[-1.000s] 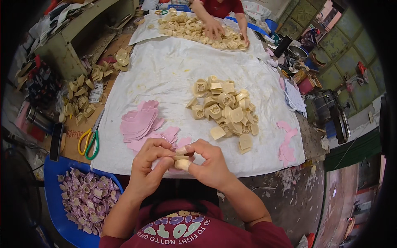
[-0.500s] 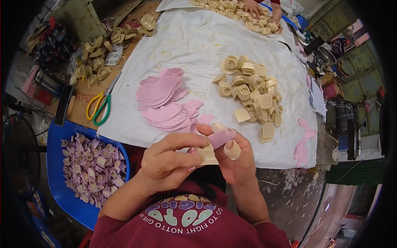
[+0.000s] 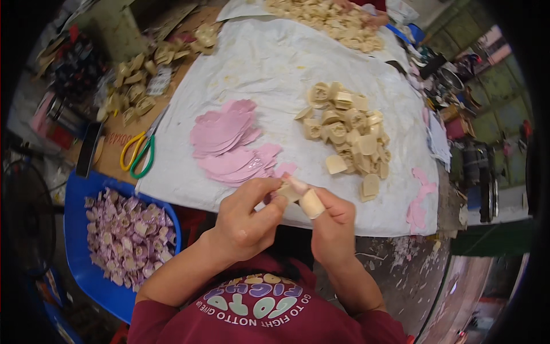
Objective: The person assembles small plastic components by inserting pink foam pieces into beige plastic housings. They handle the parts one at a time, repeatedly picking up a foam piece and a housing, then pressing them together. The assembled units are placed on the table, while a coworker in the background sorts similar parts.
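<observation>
My left hand [image 3: 247,221] pinches a small beige plastic piece [image 3: 290,192], which looks like a shoe heel, with its thumb and fingers. From the other side my right hand [image 3: 333,226] closes on the same piece; a beige wrap [image 3: 312,204] covers its thumb. The pink cover seen on the piece earlier is mostly hidden by my fingers. Just beyond my left hand lie stacks of cut pink pieces [image 3: 226,135], thin and wavy-edged. A heap of bare beige heels [image 3: 349,126] sits beyond my right hand.
White sheeting [image 3: 269,63] covers the table. Left are scissors [image 3: 139,150] with yellow and green handles, a phone [image 3: 89,148] and a blue bin [image 3: 80,229] of glittery pink covered heels. Pink scraps [image 3: 421,198] lie at right. Another person's hand [image 3: 375,18] is at the far heap.
Both hands have moved slightly up and closer together around the heel. The pink strip that stood out between them is now mostly hidden. The other person's hands have shifted.
</observation>
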`<state>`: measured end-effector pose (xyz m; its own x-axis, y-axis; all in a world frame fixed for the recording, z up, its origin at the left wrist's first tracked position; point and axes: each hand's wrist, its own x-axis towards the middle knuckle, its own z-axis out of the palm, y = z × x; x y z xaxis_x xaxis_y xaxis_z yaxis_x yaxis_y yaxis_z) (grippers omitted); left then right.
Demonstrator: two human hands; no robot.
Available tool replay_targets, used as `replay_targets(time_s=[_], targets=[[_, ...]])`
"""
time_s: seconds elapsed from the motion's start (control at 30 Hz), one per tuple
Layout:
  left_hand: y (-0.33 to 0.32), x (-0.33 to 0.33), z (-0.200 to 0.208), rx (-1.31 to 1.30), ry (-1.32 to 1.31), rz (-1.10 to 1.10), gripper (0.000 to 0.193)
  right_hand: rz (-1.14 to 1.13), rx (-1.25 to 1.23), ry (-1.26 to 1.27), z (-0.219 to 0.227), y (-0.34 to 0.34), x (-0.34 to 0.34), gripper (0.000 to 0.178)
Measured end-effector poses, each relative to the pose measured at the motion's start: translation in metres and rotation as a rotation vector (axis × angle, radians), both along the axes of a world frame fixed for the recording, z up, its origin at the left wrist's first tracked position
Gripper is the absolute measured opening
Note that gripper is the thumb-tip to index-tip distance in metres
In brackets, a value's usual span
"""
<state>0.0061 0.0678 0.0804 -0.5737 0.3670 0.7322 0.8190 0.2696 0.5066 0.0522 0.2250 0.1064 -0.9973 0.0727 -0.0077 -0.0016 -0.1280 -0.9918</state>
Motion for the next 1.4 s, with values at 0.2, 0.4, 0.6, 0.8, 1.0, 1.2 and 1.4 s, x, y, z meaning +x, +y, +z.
replay_targets(time_s=[0.2, 0.4, 0.6, 0.8, 1.0, 1.2, 1.4], targets=[[0.014, -0.006, -0.01, 0.116, -0.156, 0.056, 0.023, -0.02, 0.301, 0.114, -0.015, 0.0, -0.013, 0.024], [0.008, -0.004, -0.009, 0.239, -0.367, -0.022, 0.024, -0.059, 0.28, 0.286, -0.017, 0.001, -0.017, 0.02], [0.02, -0.003, -0.012, 0.428, -0.689, -0.105, 0.014, -0.021, 0.337, 0.387, -0.035, 0.012, -0.032, 0.021], [0.019, -0.012, -0.02, 0.629, -1.239, -0.236, 0.011, 0.23, -0.22, -0.064, -0.051, 0.031, -0.033, 0.024], [0.023, -0.006, -0.012, 0.662, -1.389, -0.274, 0.013, -0.059, 0.216, 0.275, -0.054, 0.026, -0.024, 0.019], [0.022, -0.007, -0.021, 0.507, -1.2, -0.179, 0.012, -0.163, 0.45, 0.407, -0.056, 0.022, -0.023, 0.006], [0.022, -0.006, -0.028, 0.452, -1.062, -0.15, 0.014, -0.049, 0.421, 0.38, -0.058, 0.027, -0.029, 0.007]])
